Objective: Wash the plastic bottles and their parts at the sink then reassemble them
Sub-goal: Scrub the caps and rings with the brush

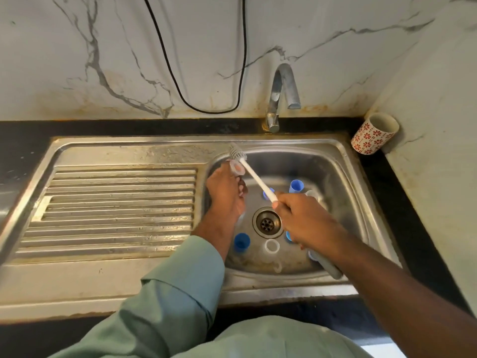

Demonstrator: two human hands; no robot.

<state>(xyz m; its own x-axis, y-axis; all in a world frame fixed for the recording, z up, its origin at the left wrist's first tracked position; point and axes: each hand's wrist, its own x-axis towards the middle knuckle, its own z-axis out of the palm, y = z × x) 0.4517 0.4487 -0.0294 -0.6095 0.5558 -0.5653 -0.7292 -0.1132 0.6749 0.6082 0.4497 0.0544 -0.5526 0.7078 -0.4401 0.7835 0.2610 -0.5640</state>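
My left hand (226, 193) holds a small clear plastic bottle part (237, 168) over the left side of the steel sink basin (343, 192). My right hand (300, 218) grips the white handle of a bottle brush (254, 177); its grey bristle head sticks out just past the clear part. On the basin floor lie blue caps (241, 241) (295, 186), a white ring (272, 246) and a clear bottle (325, 264), partly hidden under my right arm. More blue parts peek out beside my right hand.
The drain (267, 223) sits mid-basin. A ribbed draining board (116, 210) extends to the left. The tap (280, 96) stands behind the basin with no water running. A patterned cup (374, 133) stands in the back right corner, and a black cable (206, 109) hangs on the wall.
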